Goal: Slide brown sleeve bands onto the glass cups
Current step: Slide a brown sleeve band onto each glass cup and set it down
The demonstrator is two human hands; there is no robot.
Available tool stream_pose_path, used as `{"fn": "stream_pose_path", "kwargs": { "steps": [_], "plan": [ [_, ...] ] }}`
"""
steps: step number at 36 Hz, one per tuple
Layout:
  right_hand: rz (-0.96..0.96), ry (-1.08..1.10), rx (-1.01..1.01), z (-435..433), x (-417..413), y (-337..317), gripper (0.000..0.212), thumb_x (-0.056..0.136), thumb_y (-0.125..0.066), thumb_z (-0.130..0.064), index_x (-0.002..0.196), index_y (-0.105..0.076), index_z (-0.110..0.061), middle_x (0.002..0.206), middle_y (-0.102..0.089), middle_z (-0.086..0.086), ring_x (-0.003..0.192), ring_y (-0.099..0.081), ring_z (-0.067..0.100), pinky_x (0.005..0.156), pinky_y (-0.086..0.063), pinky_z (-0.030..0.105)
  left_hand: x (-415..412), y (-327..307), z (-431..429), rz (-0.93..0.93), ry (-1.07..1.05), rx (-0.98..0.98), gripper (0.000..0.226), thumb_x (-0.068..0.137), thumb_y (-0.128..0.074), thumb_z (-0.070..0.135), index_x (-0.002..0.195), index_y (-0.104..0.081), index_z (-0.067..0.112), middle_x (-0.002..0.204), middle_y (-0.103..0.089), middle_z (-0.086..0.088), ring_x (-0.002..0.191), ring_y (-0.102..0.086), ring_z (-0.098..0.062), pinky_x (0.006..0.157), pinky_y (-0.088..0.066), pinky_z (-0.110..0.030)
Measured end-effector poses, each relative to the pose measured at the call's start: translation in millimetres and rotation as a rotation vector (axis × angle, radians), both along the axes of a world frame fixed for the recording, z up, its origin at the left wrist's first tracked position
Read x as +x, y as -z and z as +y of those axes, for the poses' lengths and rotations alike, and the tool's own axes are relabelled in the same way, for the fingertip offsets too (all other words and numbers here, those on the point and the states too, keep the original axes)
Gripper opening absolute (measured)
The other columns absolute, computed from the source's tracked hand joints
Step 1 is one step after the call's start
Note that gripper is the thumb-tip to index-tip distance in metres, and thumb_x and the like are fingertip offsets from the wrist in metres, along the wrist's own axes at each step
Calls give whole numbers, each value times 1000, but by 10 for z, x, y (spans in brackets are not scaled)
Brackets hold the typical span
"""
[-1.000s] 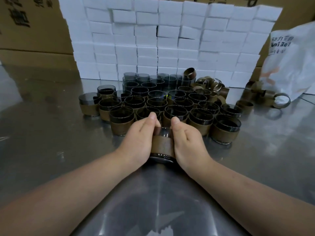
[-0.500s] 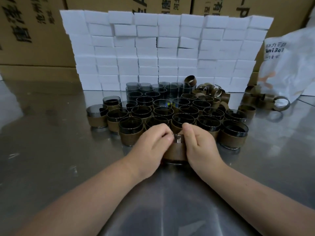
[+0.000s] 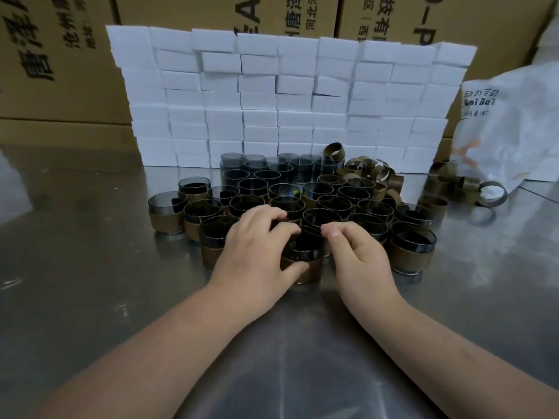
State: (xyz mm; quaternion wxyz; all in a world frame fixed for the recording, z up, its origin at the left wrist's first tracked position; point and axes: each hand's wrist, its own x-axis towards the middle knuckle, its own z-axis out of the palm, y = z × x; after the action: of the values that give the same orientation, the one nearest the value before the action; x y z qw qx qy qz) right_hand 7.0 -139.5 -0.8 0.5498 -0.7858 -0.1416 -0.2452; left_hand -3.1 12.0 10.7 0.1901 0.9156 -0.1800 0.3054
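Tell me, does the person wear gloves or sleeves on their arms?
No. The left hand and right hand have no gloves on. Both forearms are uncovered too, with no sleeves, watch or bracelet in view. I see no rings.

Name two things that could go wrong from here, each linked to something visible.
1. The left hand grips the banded cup right beside the packed cups; pushing it in could knock glass on glass.
2. The steel table looks smooth, so a nudged cup might slide.
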Motion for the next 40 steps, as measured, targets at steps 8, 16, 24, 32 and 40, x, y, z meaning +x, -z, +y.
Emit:
{"fn": "stream_pose_path", "kwargs": {
  "steps": [8, 16, 24, 32, 40],
  "plan": [
    [21, 20, 29, -17, 32, -6, 22, 91, -52, -19, 74, -57, -32, 83, -58, -7, 72, -50, -7, 65, -35, 4, 30, -9, -88, 2, -237, -21, 29, 80, -66, 36, 102, -52, 24, 89, -50, 10, 94, -50, -19, 77, -21, -30],
    [-22, 36, 2, 27, -2, -37, 27, 90, -55, -12, 74, -55, -34, 83, -59, -6, 74, -50, -5, 69, -36, 7, -71, -29, -206, -35, -18, 238, 11, 74, -66, 23, 73, -57, 17, 68, -61, 0, 66, -59, -25, 63, -39, -33],
    [-152, 100, 195, -227, 144, -427, 23, 91, -53, -12, 75, -58, -28, 59, -57, -18, 51, -47, -8, 47, -37, 4, -121, 37, -443, 175, 248, 423, 21, 91, -43, 32, 83, -52, 15, 85, -63, -6, 79, -59, -27, 60, -39, -33],
    [-30, 357, -119, -945, 785, -840, 9, 91, -50, -23, 93, -58, -26, 82, -59, -10, 61, -56, 0, 53, -44, 20, 38, 142, -742, 299, 91, 346, 29, 94, -34, 30, 79, -54, 16, 81, -55, -7, 80, -51, -26, 64, -33, -30],
    [377, 498, -720, -1768, 1696, -945, 45, 91, -46, -10, 136, -45, -13, 136, -49, 16, 97, -53, 30, 78, -41, 30, 95, 121, -727, 387, 118, 239, 28, 91, -36, 41, 74, -42, 20, 72, -41, -1, 73, -40, -20, 58, -27, -28]
  ]
}}
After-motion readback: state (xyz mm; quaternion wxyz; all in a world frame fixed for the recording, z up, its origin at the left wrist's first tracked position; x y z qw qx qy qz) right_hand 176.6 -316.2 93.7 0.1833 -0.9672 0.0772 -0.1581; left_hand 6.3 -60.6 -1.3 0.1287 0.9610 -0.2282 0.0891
